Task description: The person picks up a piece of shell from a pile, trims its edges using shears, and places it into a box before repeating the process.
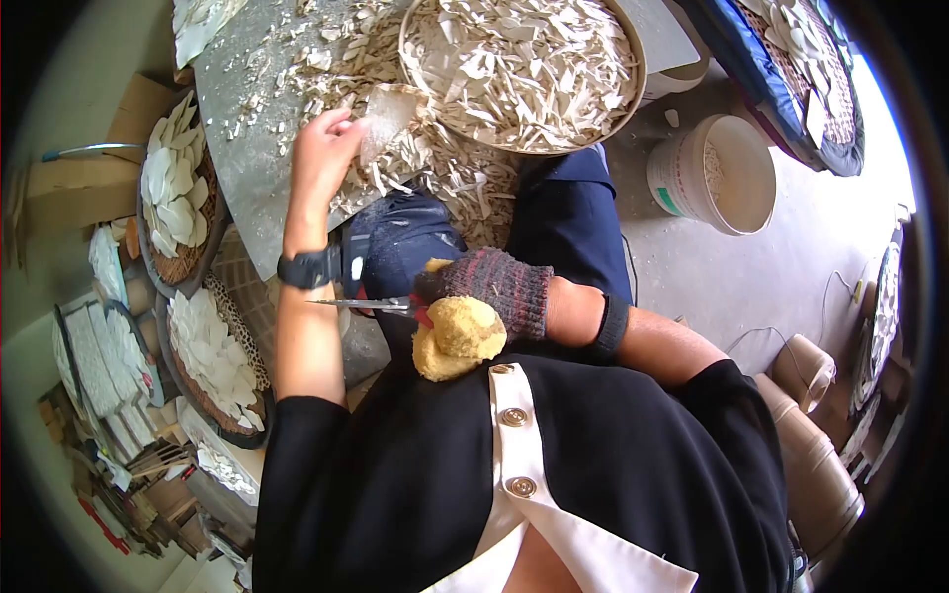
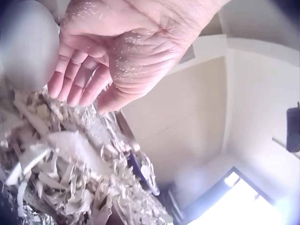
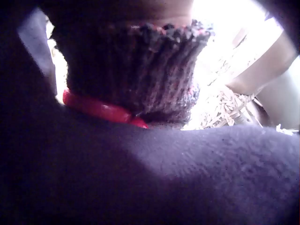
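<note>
Knit-gloved right hand (image 1: 491,282) gripping pointed metal knife (image 1: 386,304).

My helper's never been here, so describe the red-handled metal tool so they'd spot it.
Find the person's black cloth top. In front of it, the right grip, in a dark knitted glove, holds the red-handled metal tool. Its slim, pointed, shiny blade sets it apart from the rough yellow lumps beside it.
</note>
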A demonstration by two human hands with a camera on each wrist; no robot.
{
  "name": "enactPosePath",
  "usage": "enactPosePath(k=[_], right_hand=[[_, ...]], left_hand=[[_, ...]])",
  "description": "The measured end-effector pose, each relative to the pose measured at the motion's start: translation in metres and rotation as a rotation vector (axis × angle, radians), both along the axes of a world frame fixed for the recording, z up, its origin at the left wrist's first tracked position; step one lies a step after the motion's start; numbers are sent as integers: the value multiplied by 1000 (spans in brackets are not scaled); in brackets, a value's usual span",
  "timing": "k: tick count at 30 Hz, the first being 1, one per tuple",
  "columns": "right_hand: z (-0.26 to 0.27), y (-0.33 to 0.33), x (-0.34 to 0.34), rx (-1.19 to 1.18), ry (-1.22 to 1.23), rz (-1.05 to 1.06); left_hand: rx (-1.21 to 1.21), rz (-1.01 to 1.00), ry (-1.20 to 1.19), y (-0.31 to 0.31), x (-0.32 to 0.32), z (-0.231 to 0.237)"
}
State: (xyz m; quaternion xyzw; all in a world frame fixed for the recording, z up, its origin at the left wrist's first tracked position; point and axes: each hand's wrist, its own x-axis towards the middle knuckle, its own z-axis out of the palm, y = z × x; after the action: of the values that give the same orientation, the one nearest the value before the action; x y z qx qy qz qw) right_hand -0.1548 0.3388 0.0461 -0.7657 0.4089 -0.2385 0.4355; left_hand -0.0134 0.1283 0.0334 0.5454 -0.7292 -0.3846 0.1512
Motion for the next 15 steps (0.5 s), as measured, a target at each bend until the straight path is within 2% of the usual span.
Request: enactPosePath(k=[1, 2, 5, 7, 9, 11, 13, 15], right_hand=[[3, 1, -2, 1, -12, -13], [2, 2, -4, 12, -16, -32], [-3, 3, -6, 22, -41, -73], [-3, 1, -10, -4, -73, -76], [-7, 1, -12, -28, -133, -94], [-9, -1, -13, -27, -142, -121], [-6, -5, -15, 91, -61, -101], [-8, -8, -16, 113, 9, -130]], left_hand=[[19, -21, -92, -4, -9, -9], [64, -71, 76, -4, -16, -15], [201, -186, 219, -11, -18, -11], [271, -26, 235, -3, -19, 9], [235, 31, 285, -9, -5, 7], [209, 157, 475, -6, 5, 6], [305, 222, 679, 3, 7, 19], [297, 290, 769, 6, 15, 17]])
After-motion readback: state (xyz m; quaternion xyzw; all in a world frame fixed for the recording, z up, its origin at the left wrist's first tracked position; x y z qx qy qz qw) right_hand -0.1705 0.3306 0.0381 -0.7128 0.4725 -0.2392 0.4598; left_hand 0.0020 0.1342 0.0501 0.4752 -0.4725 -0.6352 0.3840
